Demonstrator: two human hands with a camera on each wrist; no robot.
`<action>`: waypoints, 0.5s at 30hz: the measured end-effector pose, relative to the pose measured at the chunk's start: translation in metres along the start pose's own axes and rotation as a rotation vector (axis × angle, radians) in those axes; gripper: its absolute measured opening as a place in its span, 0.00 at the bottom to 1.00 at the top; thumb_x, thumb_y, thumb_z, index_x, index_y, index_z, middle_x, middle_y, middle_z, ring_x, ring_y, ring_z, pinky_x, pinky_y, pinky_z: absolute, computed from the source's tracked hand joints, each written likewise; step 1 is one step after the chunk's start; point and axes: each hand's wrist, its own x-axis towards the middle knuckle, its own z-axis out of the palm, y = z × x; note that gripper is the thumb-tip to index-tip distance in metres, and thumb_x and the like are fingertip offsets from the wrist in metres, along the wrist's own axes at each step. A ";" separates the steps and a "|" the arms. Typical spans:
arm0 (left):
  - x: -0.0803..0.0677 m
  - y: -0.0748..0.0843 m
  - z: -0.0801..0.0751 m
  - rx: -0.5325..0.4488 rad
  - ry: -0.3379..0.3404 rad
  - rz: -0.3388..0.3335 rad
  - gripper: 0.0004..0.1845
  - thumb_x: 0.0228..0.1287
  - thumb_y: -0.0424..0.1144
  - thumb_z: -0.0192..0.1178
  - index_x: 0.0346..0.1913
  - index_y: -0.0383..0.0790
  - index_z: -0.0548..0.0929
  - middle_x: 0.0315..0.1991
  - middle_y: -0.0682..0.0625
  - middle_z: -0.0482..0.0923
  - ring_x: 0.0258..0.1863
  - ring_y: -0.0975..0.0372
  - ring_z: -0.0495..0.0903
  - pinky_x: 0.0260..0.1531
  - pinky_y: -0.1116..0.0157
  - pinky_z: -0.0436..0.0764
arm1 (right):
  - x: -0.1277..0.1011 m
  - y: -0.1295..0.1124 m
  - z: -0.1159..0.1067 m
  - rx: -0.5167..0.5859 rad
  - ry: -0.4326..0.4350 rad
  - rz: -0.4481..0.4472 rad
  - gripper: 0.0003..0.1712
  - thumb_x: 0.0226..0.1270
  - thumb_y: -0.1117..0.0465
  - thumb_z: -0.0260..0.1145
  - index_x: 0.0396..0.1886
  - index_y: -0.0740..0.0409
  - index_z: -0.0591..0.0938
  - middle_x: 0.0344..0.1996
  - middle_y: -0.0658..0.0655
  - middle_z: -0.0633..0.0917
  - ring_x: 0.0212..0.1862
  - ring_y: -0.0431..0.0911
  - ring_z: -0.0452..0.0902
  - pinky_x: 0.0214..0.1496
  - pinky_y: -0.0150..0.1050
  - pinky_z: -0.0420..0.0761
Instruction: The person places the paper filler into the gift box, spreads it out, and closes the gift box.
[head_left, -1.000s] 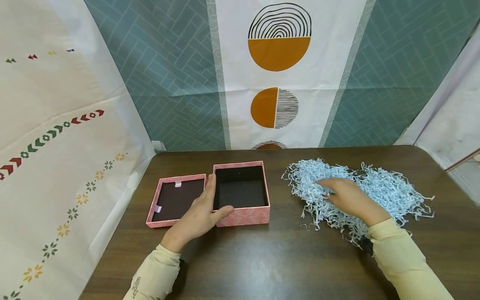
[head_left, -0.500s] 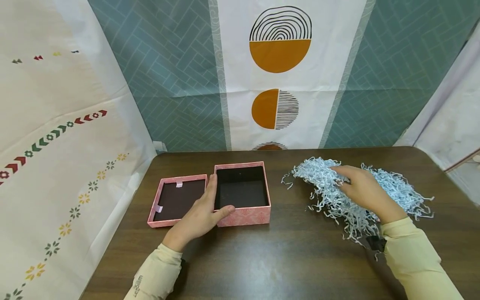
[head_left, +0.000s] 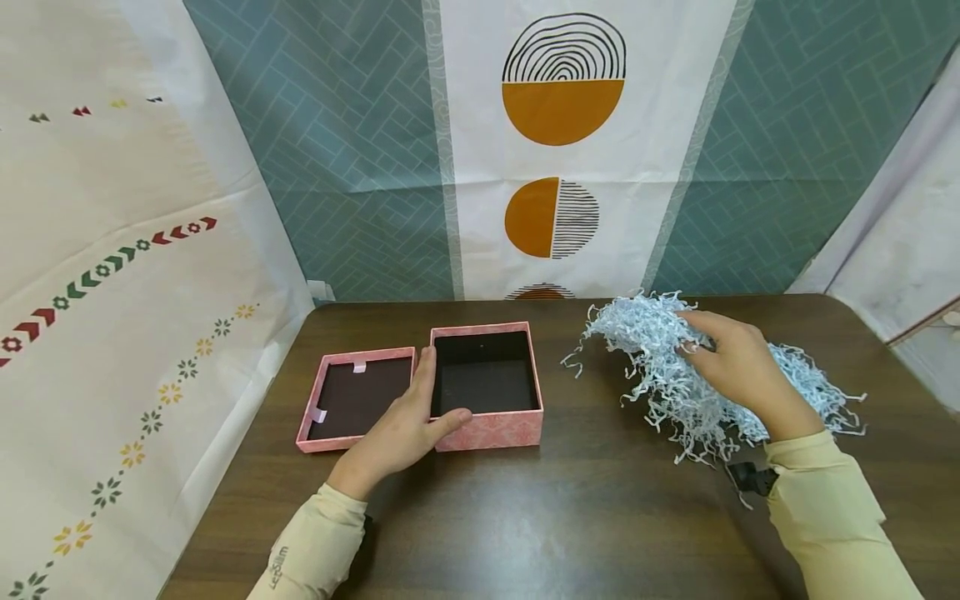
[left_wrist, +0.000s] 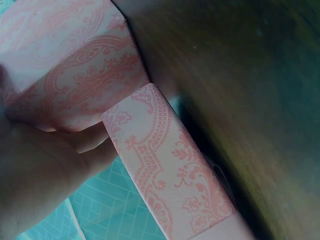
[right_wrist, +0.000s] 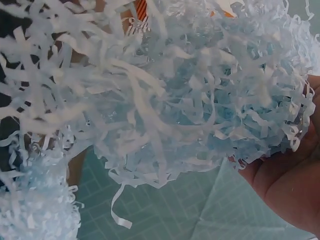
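A pink patterned box (head_left: 498, 431) with a black inside stands upright in the head view, its top uncovered. My left hand (head_left: 393, 437) rests against its left side and front corner, fingers extended and thumb at the front. The left wrist view shows the same hand (left_wrist: 45, 170) beside the box wall (left_wrist: 85, 75). To the left lies the lid (head_left: 352, 404), inside up. My right hand (head_left: 738, 367) grips a bulky tangle of pale blue shredded paper (head_left: 645, 333), held above the table. Loose strands of this shredded paper (right_wrist: 200, 100) fill the right wrist view, hiding most fingertips.
More shredded paper (head_left: 813, 387) lies on the dark wooden table (head_left: 480, 517), behind and right of my right hand. A patterned cloth (head_left: 375, 167) hangs along the table's back edge. White cloth (head_left: 150, 333) covers the left side.
My right hand has drawn back to the right and risen, lifting a clump of shredded paper from the pile. My left hand stays at the box.
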 end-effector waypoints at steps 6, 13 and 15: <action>-0.003 -0.002 -0.001 -0.015 0.002 0.026 0.58 0.56 0.71 0.52 0.74 0.50 0.29 0.74 0.56 0.25 0.71 0.56 0.43 0.64 0.51 0.54 | 0.002 -0.009 -0.002 0.013 0.009 0.026 0.27 0.64 0.68 0.62 0.64 0.67 0.70 0.58 0.71 0.73 0.58 0.67 0.67 0.50 0.65 0.68; -0.002 -0.002 -0.002 -0.054 -0.010 0.048 0.57 0.57 0.69 0.53 0.74 0.49 0.28 0.74 0.56 0.24 0.72 0.60 0.38 0.65 0.54 0.51 | 0.003 -0.020 -0.007 0.005 0.036 0.067 0.29 0.64 0.69 0.62 0.65 0.66 0.70 0.58 0.71 0.73 0.59 0.68 0.66 0.51 0.65 0.67; -0.003 -0.002 -0.002 -0.055 -0.012 0.043 0.57 0.57 0.69 0.53 0.74 0.50 0.27 0.74 0.56 0.23 0.71 0.60 0.38 0.65 0.55 0.50 | 0.005 -0.024 -0.008 0.006 0.043 0.055 0.28 0.64 0.69 0.62 0.64 0.66 0.70 0.58 0.71 0.73 0.58 0.68 0.66 0.51 0.65 0.67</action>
